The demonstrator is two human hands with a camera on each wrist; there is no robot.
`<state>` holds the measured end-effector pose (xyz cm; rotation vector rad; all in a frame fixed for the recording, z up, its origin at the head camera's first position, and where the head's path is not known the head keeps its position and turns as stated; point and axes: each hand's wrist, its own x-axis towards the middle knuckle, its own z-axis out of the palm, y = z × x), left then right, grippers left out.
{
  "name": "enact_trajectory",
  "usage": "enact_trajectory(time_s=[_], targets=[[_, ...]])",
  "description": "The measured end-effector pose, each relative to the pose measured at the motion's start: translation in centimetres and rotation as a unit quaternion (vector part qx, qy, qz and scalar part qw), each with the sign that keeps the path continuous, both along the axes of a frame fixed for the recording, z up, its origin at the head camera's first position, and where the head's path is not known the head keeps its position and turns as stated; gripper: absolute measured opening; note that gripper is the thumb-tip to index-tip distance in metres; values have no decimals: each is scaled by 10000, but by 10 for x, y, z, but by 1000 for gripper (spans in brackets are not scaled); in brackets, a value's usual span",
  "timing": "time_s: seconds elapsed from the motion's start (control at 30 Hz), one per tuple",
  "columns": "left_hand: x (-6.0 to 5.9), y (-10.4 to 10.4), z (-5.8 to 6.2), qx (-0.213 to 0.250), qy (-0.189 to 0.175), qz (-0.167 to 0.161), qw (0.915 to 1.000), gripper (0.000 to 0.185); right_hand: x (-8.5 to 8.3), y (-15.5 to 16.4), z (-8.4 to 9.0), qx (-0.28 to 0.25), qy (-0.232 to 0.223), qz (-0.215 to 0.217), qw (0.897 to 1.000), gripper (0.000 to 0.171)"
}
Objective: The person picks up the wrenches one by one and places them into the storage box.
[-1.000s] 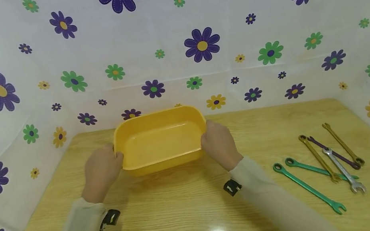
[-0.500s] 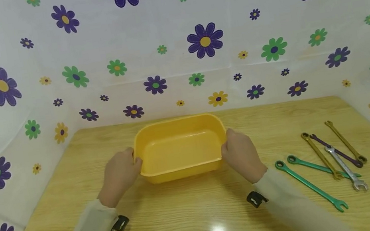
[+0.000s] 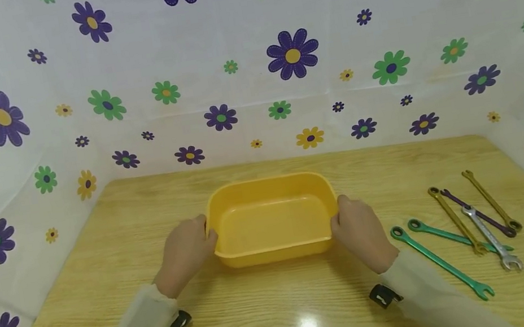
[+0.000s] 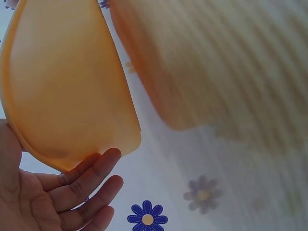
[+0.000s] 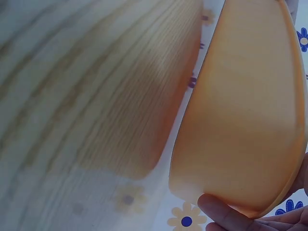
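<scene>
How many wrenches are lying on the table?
6, all in a loose cluster at the table's right: two green wrenches nearest the tub, two gold, one purple and one silver crossing them. None seems hidden.

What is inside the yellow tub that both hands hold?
The yellow tub shows only its bare bottom inside; nothing lies in it. The tub covers the table under it.

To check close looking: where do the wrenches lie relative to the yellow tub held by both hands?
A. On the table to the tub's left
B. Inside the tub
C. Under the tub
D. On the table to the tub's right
D: the wrenches lie on the table right of the empty yellow tub.
</scene>
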<state>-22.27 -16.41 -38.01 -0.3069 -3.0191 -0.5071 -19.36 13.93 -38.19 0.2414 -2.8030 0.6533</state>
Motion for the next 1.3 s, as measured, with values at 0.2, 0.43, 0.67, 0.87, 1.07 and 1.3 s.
enact_trajectory(time_s=[0.2, 0.43, 0.67, 0.87, 1.07, 1.3], targets=[[5, 2, -2, 39, -11, -65, 10000, 17, 4, 3, -2, 97, 187, -13, 9998, 9], [4, 4, -8, -60, 145, -160, 9997, 17, 8, 5, -5, 72, 28, -91, 9999, 7], [8, 7, -8, -157, 145, -139, 9997, 17, 11, 8, -9, 133, 123, -51, 9998, 6], [6, 6, -6, -585, 161, -226, 9979, 21, 12, 9, -11, 338, 319, -37, 9989, 8], [-8, -2, 6, -1555, -100, -243, 9875, 42, 12, 10, -7, 721, 541, -21, 9959, 14], [-31, -10, 15, -1707, 860, -639, 9795, 49, 12, 14, 8, 1262, 816, -153, 9885, 32]])
